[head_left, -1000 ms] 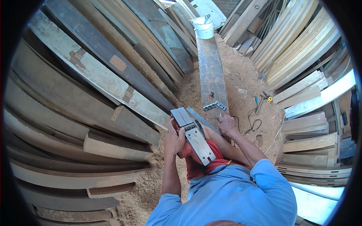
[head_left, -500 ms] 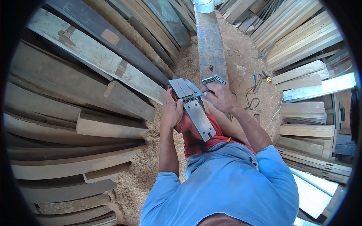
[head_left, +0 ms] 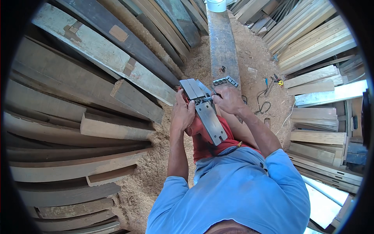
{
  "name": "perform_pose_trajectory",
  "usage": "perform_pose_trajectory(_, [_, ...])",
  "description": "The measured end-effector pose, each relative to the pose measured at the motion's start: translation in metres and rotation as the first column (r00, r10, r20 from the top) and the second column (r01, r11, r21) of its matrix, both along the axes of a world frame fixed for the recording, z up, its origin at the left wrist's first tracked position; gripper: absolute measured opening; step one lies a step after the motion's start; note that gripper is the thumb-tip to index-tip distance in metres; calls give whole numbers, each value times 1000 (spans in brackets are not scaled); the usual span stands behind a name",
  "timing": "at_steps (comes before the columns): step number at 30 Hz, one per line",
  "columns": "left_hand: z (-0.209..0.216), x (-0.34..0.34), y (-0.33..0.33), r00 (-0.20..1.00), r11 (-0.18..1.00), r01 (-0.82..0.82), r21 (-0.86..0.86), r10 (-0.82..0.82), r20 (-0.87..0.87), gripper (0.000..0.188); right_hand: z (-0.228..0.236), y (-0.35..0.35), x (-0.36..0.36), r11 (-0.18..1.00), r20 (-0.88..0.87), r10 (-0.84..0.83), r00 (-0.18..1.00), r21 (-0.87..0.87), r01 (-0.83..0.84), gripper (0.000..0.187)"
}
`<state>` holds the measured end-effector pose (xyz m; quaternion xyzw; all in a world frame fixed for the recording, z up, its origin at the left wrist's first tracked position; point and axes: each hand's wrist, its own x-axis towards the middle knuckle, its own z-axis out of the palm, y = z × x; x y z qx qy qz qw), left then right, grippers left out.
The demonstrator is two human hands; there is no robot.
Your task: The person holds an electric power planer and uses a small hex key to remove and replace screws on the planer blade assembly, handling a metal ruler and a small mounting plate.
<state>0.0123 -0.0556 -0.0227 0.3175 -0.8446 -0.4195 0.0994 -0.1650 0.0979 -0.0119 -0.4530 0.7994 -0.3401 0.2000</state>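
Note:
An electric hand planer [head_left: 212, 124] lies upside down across my lap, its two metal sole plates facing up. The cutter slot between the plates is exposed. My left hand [head_left: 182, 113] is wrapped round the planer's left side, with the thumb beside the slot. In my right hand [head_left: 230, 102] is a slim tool [head_left: 208, 99], partly hidden by the fingers; its bluish-grey end reaches to the slot. I cannot make out its exact kind. Just beyond that hand, two small metal parts with holes [head_left: 226, 81] rest on a long plank [head_left: 223, 46].
A white bucket [head_left: 216, 5] stands at the plank's far end, and small dark bits [head_left: 222, 69] lie on it. Right of it, yellow-handled pliers [head_left: 280, 82] and a dark cable [head_left: 263, 106] are on the sawdust-covered floor [head_left: 257, 58]. Stacked boards [head_left: 117, 128] crowd both sides.
The tool in my right hand has dipped toward the cutter slot, and that hand sits slightly lower against the planer. My left hand keeps its hold. The whole view has shifted a little.

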Motion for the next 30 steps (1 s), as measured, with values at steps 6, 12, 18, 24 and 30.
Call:
perform_pose_trajectory(6, [-4, 1, 1, 1000, 1000, 7, -27, -8, -15, 62, 2, 0, -5, 992, -29, 121, 992, 28, -120, 22])
perform_pose_trajectory(12, [-3, 2, 0, 1000, 1000, 8, -9, -8, -7, 62, 22, 1, 2, 946, -450, 323, 833, 140, -292, 19])
perform_pose_trajectory(18, [-3, 1, 3, 996, 1000, -13, -25, 11, -84, 67, 12, 3, -3, 963, -344, 196, 918, -110, -247, 20])
perform_pose_trajectory(24, [-1, 0, 5, 997, 999, -3, -41, 0, -73, 68, 2, -4, 3, 996, 291, 26, 956, -94, 1, 23])
perform_pose_trajectory(30, [-8, 3, 3, 987, 999, 18, -45, -25, -160, 75, 5, -7, 1, 999, 370, 31, 928, 3, -35, 25])
